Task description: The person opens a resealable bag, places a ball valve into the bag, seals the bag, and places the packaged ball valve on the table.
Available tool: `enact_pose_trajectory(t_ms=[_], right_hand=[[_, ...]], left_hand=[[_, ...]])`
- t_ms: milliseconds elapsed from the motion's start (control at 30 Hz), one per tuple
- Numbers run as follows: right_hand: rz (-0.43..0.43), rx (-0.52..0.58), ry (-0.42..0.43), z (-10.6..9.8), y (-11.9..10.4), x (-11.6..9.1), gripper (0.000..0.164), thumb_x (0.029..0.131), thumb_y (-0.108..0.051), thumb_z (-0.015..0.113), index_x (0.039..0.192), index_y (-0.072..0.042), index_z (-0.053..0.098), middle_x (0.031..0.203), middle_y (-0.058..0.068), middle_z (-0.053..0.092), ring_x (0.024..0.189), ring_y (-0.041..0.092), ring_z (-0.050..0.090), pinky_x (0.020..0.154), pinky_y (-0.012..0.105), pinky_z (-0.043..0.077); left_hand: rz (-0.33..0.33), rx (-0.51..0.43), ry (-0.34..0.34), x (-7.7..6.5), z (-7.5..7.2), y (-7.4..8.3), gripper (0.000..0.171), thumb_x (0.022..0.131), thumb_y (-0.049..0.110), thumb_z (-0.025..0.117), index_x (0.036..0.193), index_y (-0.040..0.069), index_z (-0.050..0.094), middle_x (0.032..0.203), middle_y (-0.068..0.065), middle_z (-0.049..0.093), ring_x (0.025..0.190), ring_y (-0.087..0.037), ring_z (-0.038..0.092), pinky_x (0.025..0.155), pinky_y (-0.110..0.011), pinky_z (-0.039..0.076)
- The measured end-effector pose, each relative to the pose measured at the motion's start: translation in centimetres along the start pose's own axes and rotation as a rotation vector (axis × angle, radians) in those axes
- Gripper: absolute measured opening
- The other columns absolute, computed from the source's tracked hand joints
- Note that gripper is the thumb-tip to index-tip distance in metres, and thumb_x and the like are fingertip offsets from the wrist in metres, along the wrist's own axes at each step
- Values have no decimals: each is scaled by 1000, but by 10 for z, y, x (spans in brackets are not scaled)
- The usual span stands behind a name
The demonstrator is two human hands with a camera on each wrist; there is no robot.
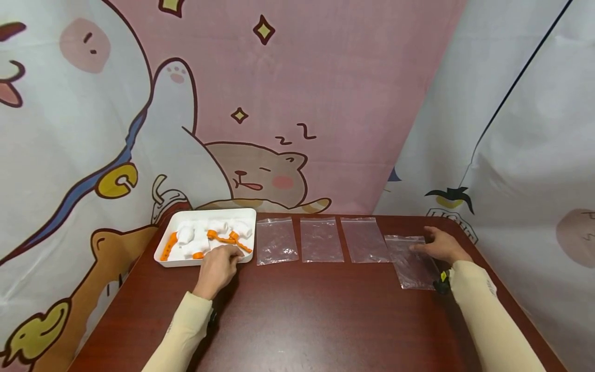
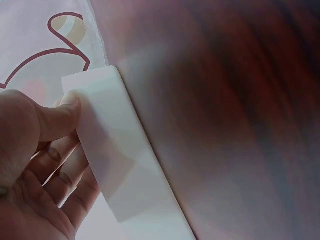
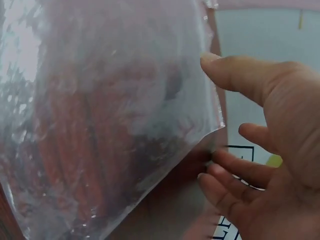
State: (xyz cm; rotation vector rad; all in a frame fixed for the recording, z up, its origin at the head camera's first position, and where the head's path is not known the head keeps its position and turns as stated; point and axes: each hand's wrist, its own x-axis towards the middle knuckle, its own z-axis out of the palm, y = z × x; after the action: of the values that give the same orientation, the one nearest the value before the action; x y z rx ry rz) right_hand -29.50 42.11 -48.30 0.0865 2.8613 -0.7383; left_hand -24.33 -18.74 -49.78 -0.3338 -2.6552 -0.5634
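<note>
My left hand [image 1: 217, 270] is at the near right corner of a white tray [image 1: 159, 254], its thumb against the outer wall [image 2: 120, 150] and its fingers over the rim, pinching it. Inside the tray lie several white soft-looking pieces [image 1: 186, 235] and several orange straps [image 1: 169, 247], one with a row of holes. At the right, my right hand [image 1: 443, 245] is spread at the top edge of a clear zip bag [image 1: 413, 271]. Its thumb [image 3: 235, 72] reaches that edge; whether it touches is unclear. The other fingers are loosely bent beside the bag.
Three more flat clear zip bags, left [image 1: 277, 243], middle [image 1: 322, 242] and right [image 1: 364, 243], lie in a row between the tray and the bag by my right hand. A brown table [image 1: 321, 315] ends at a cartoon-printed cloth [image 1: 348, 103] behind.
</note>
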Motion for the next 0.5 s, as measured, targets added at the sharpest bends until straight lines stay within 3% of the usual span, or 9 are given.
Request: enact_pose_trajectory(t_ms=[267, 500], right_hand=[[15, 21, 28, 3, -2, 5, 97, 74, -39, 78, 142, 5, 25, 126, 37, 43, 101, 46, 55, 72, 52, 52], [34, 12, 32, 4, -4, 5, 86, 74, -40, 77, 135, 5, 38, 112, 28, 54, 88, 33, 58, 66, 42, 53]], left_hand=[[-6, -1, 5, 1, -1, 2, 15, 77, 8, 72, 78, 23, 73, 80, 5, 71, 75, -19, 66, 60, -40, 48], [-17, 6, -1, 0, -2, 2, 15, 77, 7, 72, 78, 22, 72, 80, 5, 71, 75, -20, 67, 61, -40, 49]])
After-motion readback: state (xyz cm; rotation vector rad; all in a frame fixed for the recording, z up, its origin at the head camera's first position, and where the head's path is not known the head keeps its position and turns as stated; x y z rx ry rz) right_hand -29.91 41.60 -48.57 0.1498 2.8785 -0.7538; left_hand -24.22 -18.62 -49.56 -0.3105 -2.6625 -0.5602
